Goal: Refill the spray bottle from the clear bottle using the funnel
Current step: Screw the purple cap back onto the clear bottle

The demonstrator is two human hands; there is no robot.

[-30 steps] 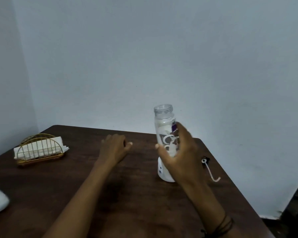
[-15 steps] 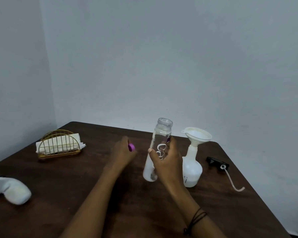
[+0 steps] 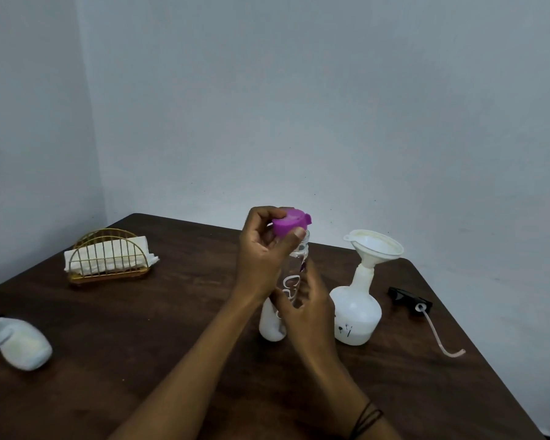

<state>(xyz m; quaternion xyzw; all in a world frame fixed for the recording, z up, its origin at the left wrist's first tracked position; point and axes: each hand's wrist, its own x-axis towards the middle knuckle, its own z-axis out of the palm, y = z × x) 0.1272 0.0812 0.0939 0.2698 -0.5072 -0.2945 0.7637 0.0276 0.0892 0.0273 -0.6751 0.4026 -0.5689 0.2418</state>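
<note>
Now capping, or uncapping: I am bringing the purple cap (image 3: 289, 224) over the clear bottle (image 3: 291, 281), with risks on both sides.

Working left to right, I am seeing a white cloth-like lump (image 3: 16, 341) and a napkin holder (image 3: 108, 260) sitting well left of my fingers, clear of trouble. My left hand (image 3: 262, 258) is pinching the cap narrowly between thumb and fingertips, right at the bottle's mouth; if it is going on crooked, I judge the thread may bind. My right hand (image 3: 308, 309) is curling loosely around the bottle's lower body, and I cannot tell how firmly, so twisting may be tipping it. Just right of those fingers, the spray bottle (image 3: 356, 309) is standing with the funnel (image 3: 375, 246) seated in its neck; a knuckle nudge could be toppling both. Farther right, the spray head (image 3: 410, 298) is lying apart on the table (image 3: 140, 360).
</note>
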